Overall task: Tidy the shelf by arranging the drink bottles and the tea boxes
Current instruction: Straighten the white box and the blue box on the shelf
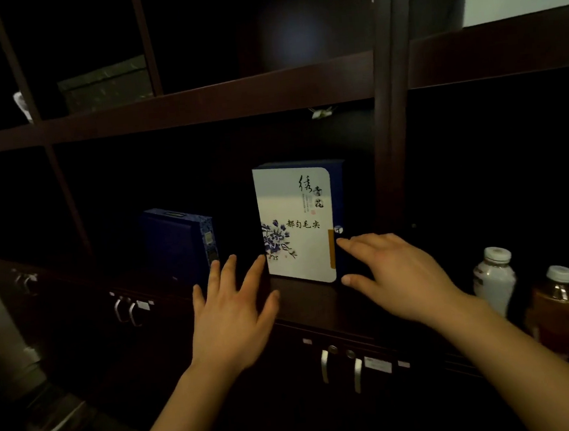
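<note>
A white tea box (296, 224) with blue flowers and dark blue sides stands upright on the dark wooden shelf (311, 302). My left hand (233, 309) is spread with straight fingers, its index fingertip at the box's lower left edge. My right hand (395, 274) is spread too, fingertips at the box's right side near an orange strip. Neither hand grips anything. A dark blue tea box (179, 245) stands upright to the left. At the right stand a white-labelled bottle (493, 279) and an amber drink bottle (556, 308), both with white caps.
The shelf unit is dark wood with vertical dividers and an upper board (197, 102). A dark box (106, 83) lies on the upper level. Cabinet doors with metal handles (341, 365) sit below the shelf. The scene is dim.
</note>
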